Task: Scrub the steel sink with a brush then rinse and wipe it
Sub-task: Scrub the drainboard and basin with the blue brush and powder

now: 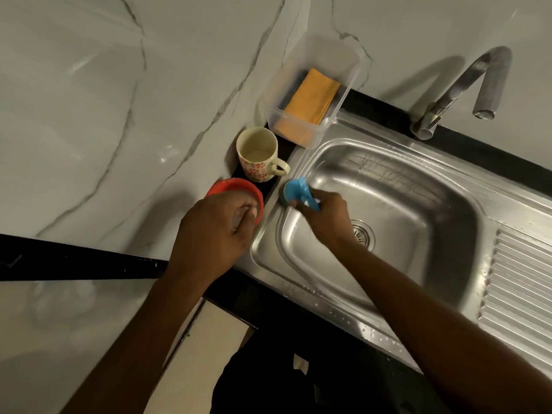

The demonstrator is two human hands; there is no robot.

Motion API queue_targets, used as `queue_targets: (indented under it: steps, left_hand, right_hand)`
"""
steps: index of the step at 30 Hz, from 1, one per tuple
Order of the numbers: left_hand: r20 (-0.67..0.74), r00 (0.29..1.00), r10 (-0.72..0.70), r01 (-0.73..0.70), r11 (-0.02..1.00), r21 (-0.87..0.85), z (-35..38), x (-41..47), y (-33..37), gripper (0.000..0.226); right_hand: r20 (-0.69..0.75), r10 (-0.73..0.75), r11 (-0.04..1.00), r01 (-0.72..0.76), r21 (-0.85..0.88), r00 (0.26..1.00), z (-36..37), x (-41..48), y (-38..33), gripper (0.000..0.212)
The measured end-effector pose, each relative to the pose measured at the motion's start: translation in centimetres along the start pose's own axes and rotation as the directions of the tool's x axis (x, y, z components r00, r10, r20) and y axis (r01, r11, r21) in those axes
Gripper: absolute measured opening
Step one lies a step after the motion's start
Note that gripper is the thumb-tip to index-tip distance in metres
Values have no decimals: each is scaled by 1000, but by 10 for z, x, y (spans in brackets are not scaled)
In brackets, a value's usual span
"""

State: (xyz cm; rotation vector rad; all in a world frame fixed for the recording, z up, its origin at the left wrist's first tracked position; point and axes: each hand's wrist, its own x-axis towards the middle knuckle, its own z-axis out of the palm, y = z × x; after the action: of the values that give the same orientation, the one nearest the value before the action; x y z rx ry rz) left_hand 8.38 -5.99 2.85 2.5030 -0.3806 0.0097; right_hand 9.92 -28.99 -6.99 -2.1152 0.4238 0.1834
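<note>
Though translucent, tub (324,52) with orange cloth (310,95).

1. Grey-white marble walls (74,115) with darker veins meet in a corner.
2. A black counter (478,156) runs along the foot of the walls.
3. A pale panel (218,348) shows below the counter edge.
4. The light is dim, with soft glints on the marble.

The basin of the sink (418,210) is open to the right of my right hand (328,218), which grips the brush (298,192) at the left wall. The ribbed drainboard (522,288) beyond is free too. Along the left rim the room is narrow: the mug (258,158), the red tub (236,185) under my left hand (212,231), and the clear box (310,138) stand close together. The tap (466,91) hangs above the far rim.
</note>
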Motion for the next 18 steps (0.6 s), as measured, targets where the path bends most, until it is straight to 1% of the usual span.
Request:
queue_targets:
  steps: [2,5,7,8,10,12,14,16,18]
  left_hand:
    - [3,1000,-12,12,1000,-2,2,-1,0,18]
    - [12,1000,-18,18,1000,-9,4,-4,-1,17]
    - [12,1000,-17,17,1000,-8,4,-5,0,15]
    - [10,1000,-19,19,1000,-5,3,-6,0,15]
    - [-1,1000,-27,27,1000,-4,2,-7,0,15]
    - [-14,999,-33,33,999,-5,2,-8,1,16]
    - [-23,999,-34,34,999,-4,4,-8,1,16]
    - [-21,999,-26,26,1000,0,7,-8,3,16]
    - [-21,1000,-10,10,1000,2,8,-8,6,16]
  right_hand:
    - [123,-38,996,47,-70,992,9,-30,8,53]
    - [307,-62,978,120,-171,950,9,-67,18,55]
    - [420,-46,952,168,-258,906,-5,-74,24,57]
    - [459,-12,940,167,-297,888,-15,-74,26,56]
    - [496,77,927,121,-355,865,-38,-71,31,55]
    - [479,107,921,95,-378,871,-45,-66,27,55]
    - [453,23,926,151,-345,891,-26,-62,11,53]
    - [455,-74,925,232,-302,887,6,-64,-8,51]
    - [465,-100,918,262,-298,880,19,-67,-15,50]
